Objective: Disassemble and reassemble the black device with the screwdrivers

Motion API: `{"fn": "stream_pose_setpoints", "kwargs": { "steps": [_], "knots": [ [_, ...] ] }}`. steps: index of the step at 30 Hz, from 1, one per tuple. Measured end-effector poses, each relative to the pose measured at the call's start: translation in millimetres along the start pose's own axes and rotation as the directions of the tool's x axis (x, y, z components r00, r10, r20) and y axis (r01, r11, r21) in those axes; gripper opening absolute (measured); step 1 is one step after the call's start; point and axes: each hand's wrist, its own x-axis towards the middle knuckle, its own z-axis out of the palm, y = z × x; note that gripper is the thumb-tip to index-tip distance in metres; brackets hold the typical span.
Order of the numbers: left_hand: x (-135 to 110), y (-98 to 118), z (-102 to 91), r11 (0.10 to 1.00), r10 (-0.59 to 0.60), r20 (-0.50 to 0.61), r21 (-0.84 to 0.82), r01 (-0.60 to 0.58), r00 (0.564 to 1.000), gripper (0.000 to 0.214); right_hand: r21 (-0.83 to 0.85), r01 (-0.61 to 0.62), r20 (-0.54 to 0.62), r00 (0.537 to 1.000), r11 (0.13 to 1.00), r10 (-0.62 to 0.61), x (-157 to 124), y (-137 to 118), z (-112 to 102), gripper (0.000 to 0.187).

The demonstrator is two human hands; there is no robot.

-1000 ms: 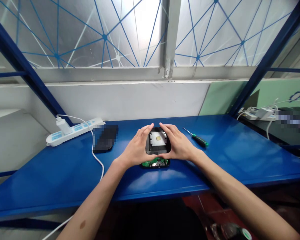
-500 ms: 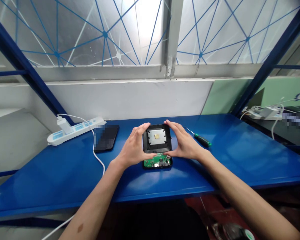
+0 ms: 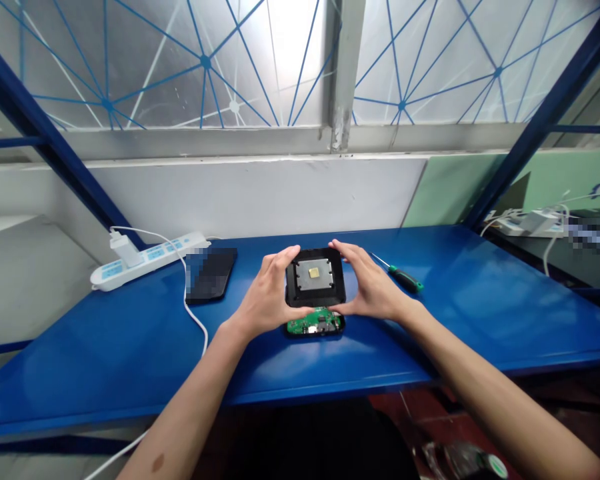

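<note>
Between my two hands, a black square casing cover (image 3: 305,297) is tilted up with its inner side facing me. A silver metal plate with a small gold-coloured square pad (image 3: 314,273) is fixed inside it. My left hand (image 3: 269,290) is closed on the cover's left side, thumb at the lower edge and fingers at the top corner. My right hand (image 3: 371,285) grips the right side the same way. Just below and partly behind the cover, a green circuit board (image 3: 314,323) lies in a black base on the table; its far part is hidden.
A screwdriver (image 3: 405,279) with a green and black handle lies to the right. On the left are a dark flat object (image 3: 213,275), partly blurred out, and a white power strip (image 3: 153,259) with a plug and cable. The blue table (image 3: 115,360) ends close in front.
Both hands still hold the cover in nearly the same place. The cover's tilt has changed very slightly, and the camera view has shifted a little.
</note>
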Motion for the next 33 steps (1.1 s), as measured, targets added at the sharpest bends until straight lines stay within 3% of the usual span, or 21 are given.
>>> {"fn": "stream_pose_setpoints", "kwargs": {
  "steps": [8, 17, 21, 25, 28, 33],
  "knots": [
    [8.7, 5.5, 2.5, 0.962, 0.118, 0.038, 0.245, -0.124, 0.992, 0.118, 0.003, 0.059, -0.052, 0.997, 0.998, -0.059, -1.0, -1.8, 3.0, 0.111],
    [26.5, 28.0, 8.1, 0.953, 0.141, 0.164, 0.246, -0.179, 0.976, 0.113, -0.029, 0.096, -0.052, 0.994, 0.995, -0.097, -3.5, -0.9, 11.9, 0.116],
    [32.0, 31.7, 3.1, 0.964, 0.154, 0.175, 0.187, -0.187, 0.972, 0.112, 0.006, 0.093, -0.082, 0.992, 0.996, -0.092, -2.6, -3.4, 10.6, 0.118],
    [34.3, 35.4, -4.2, 0.988, 0.148, 0.127, 0.034, -0.154, 0.981, 0.113, 0.219, 0.032, -0.099, 0.995, 0.975, -0.010, -1.8, -6.9, 9.3, 0.136],
    [33.2, 37.5, -7.5, 0.989, 0.115, 0.087, -0.099, -0.106, 0.989, 0.112, 0.324, -0.041, -0.004, 0.999, 0.945, 0.045, -2.5, -5.4, 10.3, 0.148],
    [30.8, 36.3, -8.8, 0.974, 0.080, 0.035, -0.215, -0.071, 0.996, 0.119, 0.352, -0.086, 0.161, 0.986, 0.932, 0.030, -2.1, -2.9, 13.4, 0.147]
  ]
}}
